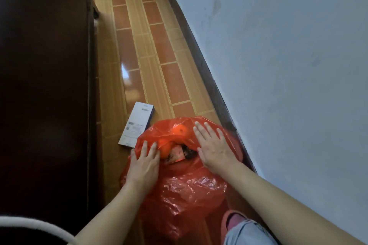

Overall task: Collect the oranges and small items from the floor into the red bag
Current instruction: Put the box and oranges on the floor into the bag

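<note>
**Both hands flat on the red bag**

Your left hand (142,162) lies on the left side of the red bag (185,195), its fingers (153,150) straight and spread, pressing the plastic beside the opening without gripping anything. Your right hand (213,146) rests on the bag's right side, fingers extended and spread too, palm down on the plastic.

The bag sits on the tiled floor (139,49), close to the dark skirting along the white wall (288,55). Through its mouth, between your hands, you can see an orange (166,150) and a dark-edged reddish packet (178,155); what the packet is cannot be told. A second orange (178,131) shows through the plastic further in.

A white box (136,124) lies on the floor touching the bag's far left edge, next to the dark wooden cabinet (43,85). A pink slipper (232,221) is near the bag's near right side.
</note>
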`<state>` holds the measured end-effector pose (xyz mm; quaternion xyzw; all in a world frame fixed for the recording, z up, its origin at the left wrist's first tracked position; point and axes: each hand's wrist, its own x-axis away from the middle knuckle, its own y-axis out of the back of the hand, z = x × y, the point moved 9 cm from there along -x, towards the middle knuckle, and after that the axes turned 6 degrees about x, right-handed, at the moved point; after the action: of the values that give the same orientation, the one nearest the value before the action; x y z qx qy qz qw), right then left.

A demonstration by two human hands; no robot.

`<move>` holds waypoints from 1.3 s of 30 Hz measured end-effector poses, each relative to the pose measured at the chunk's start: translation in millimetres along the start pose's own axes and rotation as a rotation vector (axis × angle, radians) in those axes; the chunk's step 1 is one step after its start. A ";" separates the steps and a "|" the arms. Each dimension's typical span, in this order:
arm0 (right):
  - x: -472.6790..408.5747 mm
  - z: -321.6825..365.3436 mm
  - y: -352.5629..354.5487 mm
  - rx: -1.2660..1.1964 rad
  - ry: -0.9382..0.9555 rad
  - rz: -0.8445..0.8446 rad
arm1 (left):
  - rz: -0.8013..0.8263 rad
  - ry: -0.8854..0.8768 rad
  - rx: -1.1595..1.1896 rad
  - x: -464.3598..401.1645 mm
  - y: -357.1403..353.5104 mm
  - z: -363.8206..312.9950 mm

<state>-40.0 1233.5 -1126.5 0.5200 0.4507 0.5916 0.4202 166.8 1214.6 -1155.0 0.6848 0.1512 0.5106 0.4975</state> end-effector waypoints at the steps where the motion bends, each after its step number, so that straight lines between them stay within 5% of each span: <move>1: 4.0 10.0 8.8 -0.030 0.023 -0.049 | -0.024 0.013 0.064 1.1 -0.4 1.8; 4: 27.2 57.2 24.4 -0.125 0.218 -0.156 | -0.128 0.057 0.228 0.0 6.3 9.9; 7: 58.1 83.9 -3.0 -0.088 0.311 -0.030 | -0.165 0.115 0.330 1.6 5.7 14.5; 12: 73.6 43.2 -57.7 0.151 0.234 0.216 | -0.098 0.161 0.356 2.8 -7.5 11.4; 24: 4.0 -28.4 -19.3 0.177 -0.107 0.151 | -0.069 0.184 0.313 23.9 4.8 17.8; 26: 0.2 0.6 1.5 0.119 -0.041 0.002 | -0.089 0.150 0.331 24.0 8.9 13.9; 29: 7.9 71.1 10.4 0.109 0.298 -0.215 | -0.114 0.129 0.304 25.2 12.7 13.9; 32: 1.2 95.7 -17.2 0.292 0.533 -0.099 | -0.118 0.113 0.256 27.2 7.0 17.0; 36: -41.6 49.4 -28.3 0.543 0.542 0.104 | -0.112 0.097 0.238 23.1 3.1 22.1; 39: -60.7 20.8 -17.3 0.491 0.493 0.083 | -0.133 0.081 0.239 13.1 9.9 23.5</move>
<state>-12.4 1181.0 -1156.5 0.4650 0.6458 0.5899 0.1369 189.5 1207.1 -1139.1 0.7063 0.2761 0.4822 0.4387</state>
